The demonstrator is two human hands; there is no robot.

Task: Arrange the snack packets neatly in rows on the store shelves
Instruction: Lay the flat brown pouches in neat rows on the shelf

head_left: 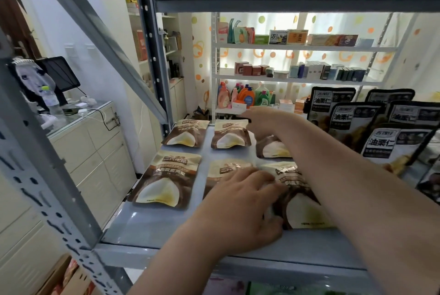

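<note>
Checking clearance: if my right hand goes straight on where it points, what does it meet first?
Probably the top edge of the back-row middle snack packet, just beyond the right hand; depth is unclear.

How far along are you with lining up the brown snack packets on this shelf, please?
Done, it seems: the back left packet, back middle packet and front left packet lie straight. In hand: the left hand rests on the front right packet, and the right hand reaches above the back right packet. Left: squaring those two, and perhaps the overlapping black packets.
</note>
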